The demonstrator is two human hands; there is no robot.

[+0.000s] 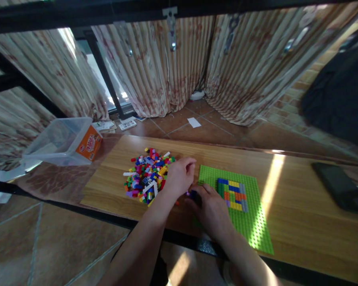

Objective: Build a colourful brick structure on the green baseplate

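Note:
A heap of small coloured bricks (146,174) lies on the wooden board (113,186). To its right lies a green baseplate (250,218) with a patch of blue, yellow, orange and grey bricks (234,193) built on it. My left hand (179,176) rests at the heap's right edge, fingers curled. My right hand (210,206) lies over the baseplate's left edge, fingers pinched around a small dark brick (193,194). Both hands nearly touch each other.
A clear plastic box with an orange label (64,141) stands at the far left. A dark phone (338,184) lies at the right end of the board. Curtains hang behind, with papers on the tiled floor. A black metal rail runs along the near edge.

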